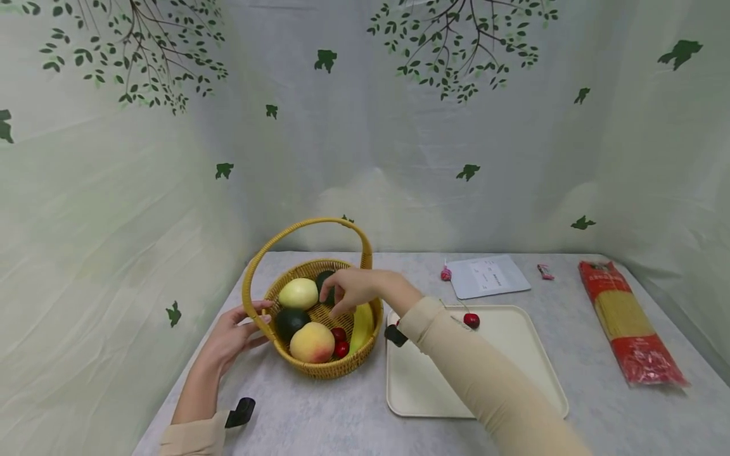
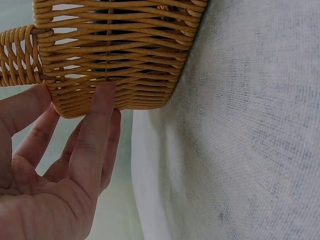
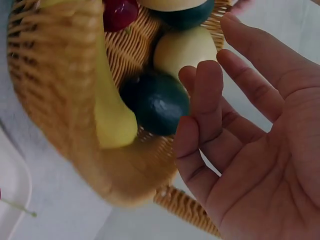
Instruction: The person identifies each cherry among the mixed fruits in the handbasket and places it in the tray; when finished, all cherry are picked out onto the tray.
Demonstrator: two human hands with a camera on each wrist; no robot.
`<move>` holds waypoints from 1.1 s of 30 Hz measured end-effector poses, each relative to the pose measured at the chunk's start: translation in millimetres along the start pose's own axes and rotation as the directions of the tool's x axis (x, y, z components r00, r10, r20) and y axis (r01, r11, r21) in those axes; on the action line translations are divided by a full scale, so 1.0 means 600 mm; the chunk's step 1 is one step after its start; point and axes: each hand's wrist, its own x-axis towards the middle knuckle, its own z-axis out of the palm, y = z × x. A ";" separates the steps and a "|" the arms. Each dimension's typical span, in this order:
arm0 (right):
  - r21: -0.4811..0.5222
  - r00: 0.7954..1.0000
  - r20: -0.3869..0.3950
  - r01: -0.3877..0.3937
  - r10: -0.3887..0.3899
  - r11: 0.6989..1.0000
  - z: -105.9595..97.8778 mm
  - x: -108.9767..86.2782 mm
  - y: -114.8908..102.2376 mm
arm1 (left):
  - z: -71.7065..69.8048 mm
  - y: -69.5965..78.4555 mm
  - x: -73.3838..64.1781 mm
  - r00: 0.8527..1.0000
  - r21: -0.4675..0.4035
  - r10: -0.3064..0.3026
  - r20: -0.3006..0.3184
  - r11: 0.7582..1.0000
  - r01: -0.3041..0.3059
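Note:
A woven wicker basket (image 1: 342, 368) with a tall arched handle stands at the left of the table. My left hand (image 1: 235, 332) rests against its left side; in the left wrist view, extended fingers (image 2: 95, 135) touch the weave near the handle's base. My right hand (image 1: 353, 288) hovers over the basket, its fingers loosely bent with nothing between them. Inside lie a peach (image 1: 312, 342), a pale yellow-green fruit (image 1: 298, 293), two dark green fruits, one a dark oval (image 3: 162, 104), a yellow banana (image 1: 362, 328) and red cherries (image 1: 341, 349). The right hand partly hides the rear dark fruit.
A cream tray (image 1: 433, 386) right of the basket bears a cherry (image 1: 471, 320), partly covered by the right sleeve. Behind it are a white packet (image 1: 489, 276) and a pink lollipop (image 1: 446, 273). A small red candy (image 1: 545, 272) and a noodle pack (image 1: 627, 323) lie farther right.

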 end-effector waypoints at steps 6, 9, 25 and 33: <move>-0.008 0.996 0.040 -0.080 0.080 0.997 0.018 0.032 -0.005 | 0.000 0.000 -0.002 1.000 -0.002 0.008 0.000 1.000 -0.008; 0.013 0.986 0.074 -0.149 0.148 0.989 0.024 0.041 -0.008 | 0.000 0.001 -0.002 1.000 0.001 0.006 0.001 1.000 -0.006; 0.112 0.921 0.206 -0.359 0.332 0.927 0.021 0.047 -0.018 | 0.002 0.003 0.002 1.000 0.010 -0.010 -0.003 1.000 0.010; 0.065 0.905 0.220 -0.387 0.365 0.920 0.029 0.057 -0.023 | 0.001 0.001 0.000 1.000 0.012 -0.005 -0.002 1.000 0.005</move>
